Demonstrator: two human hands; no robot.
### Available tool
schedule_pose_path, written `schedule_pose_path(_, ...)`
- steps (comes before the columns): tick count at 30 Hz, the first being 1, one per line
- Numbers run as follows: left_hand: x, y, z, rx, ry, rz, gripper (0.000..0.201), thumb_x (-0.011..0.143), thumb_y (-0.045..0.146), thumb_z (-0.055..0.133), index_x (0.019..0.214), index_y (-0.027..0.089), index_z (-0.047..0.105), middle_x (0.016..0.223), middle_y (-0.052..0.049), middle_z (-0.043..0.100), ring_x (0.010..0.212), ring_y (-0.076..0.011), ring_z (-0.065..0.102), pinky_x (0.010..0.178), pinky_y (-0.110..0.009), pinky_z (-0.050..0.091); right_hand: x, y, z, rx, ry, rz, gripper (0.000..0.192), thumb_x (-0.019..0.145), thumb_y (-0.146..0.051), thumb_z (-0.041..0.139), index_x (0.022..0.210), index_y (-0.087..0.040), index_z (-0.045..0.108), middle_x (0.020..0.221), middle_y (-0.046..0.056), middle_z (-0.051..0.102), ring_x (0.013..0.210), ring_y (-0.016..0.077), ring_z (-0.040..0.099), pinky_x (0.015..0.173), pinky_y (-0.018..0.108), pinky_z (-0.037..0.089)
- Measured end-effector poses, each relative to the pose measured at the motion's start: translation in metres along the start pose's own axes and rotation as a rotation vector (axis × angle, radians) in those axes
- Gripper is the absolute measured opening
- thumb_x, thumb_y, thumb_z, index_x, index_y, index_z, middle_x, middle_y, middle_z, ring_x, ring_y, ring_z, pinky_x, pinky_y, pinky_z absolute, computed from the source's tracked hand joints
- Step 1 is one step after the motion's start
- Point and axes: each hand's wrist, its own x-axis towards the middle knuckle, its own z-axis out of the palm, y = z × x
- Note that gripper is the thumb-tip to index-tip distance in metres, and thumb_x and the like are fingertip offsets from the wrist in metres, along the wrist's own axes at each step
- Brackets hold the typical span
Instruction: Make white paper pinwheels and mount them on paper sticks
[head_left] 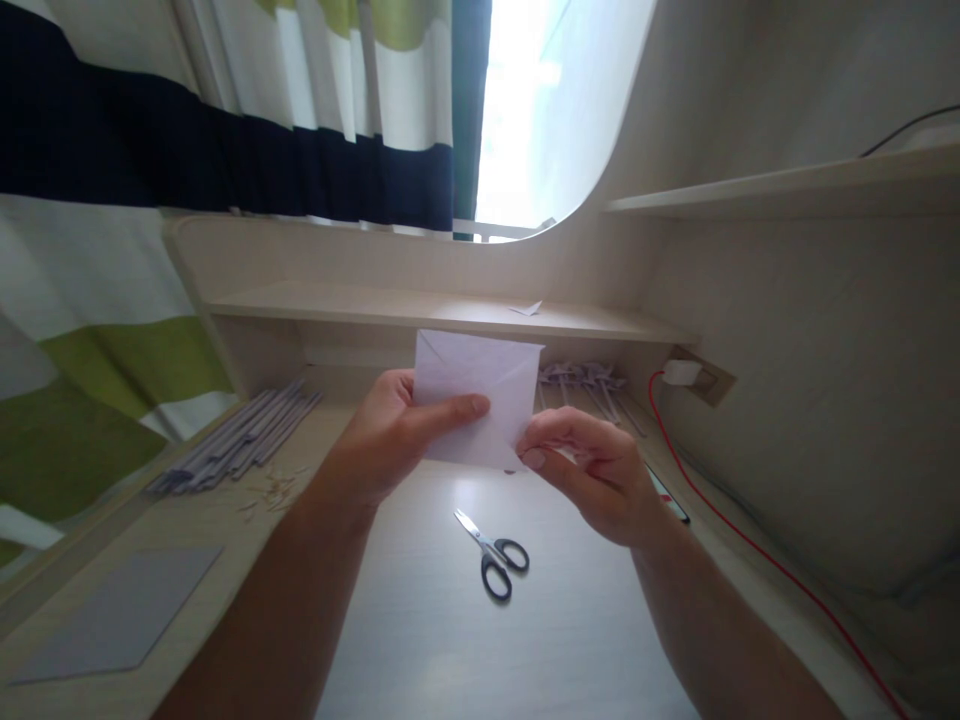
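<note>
A square sheet of white paper (472, 365) with faint diagonal creases is held up above the desk. My left hand (397, 430) grips it from the left side, thumb lying across its front and the other fingers hidden behind. At the lower right corner of the paper, my right hand (589, 465) pinches the edge between thumb and forefinger. Below the hands, a pair of scissors (491, 555) with black handles lies on the desk, its blades pointing up and left.
Rolled paper sticks (247, 435) lie at the left beside small scraps (274, 490). A stack of paper (120, 610) is nearer. Paper pinwheels (581, 378) sit at the back right, below a shelf (337, 300). A red cable (720, 515) runs from a charger (681, 373) past a phone (667, 497).
</note>
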Motion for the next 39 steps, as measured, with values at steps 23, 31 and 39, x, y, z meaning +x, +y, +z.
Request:
schedule_pose_path(23, -0.001, -0.001, 0.009, 0.026, 0.022, 0.073, 0.024, 0.069, 0.034, 0.090, 0.083, 0.017, 0.081, 0.082, -0.007, 0.081, 0.069, -0.0227, 0.075, 0.066, -0.030, 0.060, 0.000, -0.002, 0.011, 0.135, 0.233, 0.154, 0.007, 0.089, -0.016, 0.078, 0.094, -0.020, 0.075, 0.083, 0.003, 0.081, 0.075, 0.0147, 0.078, 0.072, 0.024, 0.066)
schedule_pose_path(31, 0.001, -0.008, 0.006, 0.035, 0.043, 0.114, 0.021, 0.073, 0.032, 0.089, 0.086, 0.017, 0.081, 0.084, -0.006, 0.082, 0.068, -0.0195, 0.074, 0.064, -0.027, 0.059, 0.001, -0.001, 0.012, 0.203, 0.291, 0.189, 0.012, 0.086, -0.023, 0.083, 0.090, -0.020, 0.072, 0.082, 0.002, 0.077, 0.070, 0.0159, 0.077, 0.067, 0.028, 0.070)
schedule_pose_path(39, 0.003, -0.005, 0.008, 0.040, 0.048, 0.111, 0.018, 0.072, 0.028, 0.091, 0.084, 0.018, 0.082, 0.081, -0.003, 0.081, 0.068, -0.0161, 0.073, 0.063, -0.022, 0.058, 0.002, 0.000, 0.007, 0.207, 0.231, 0.183, 0.010, 0.091, -0.020, 0.079, 0.095, -0.021, 0.069, 0.080, -0.001, 0.076, 0.071, 0.0155, 0.078, 0.067, 0.025, 0.067)
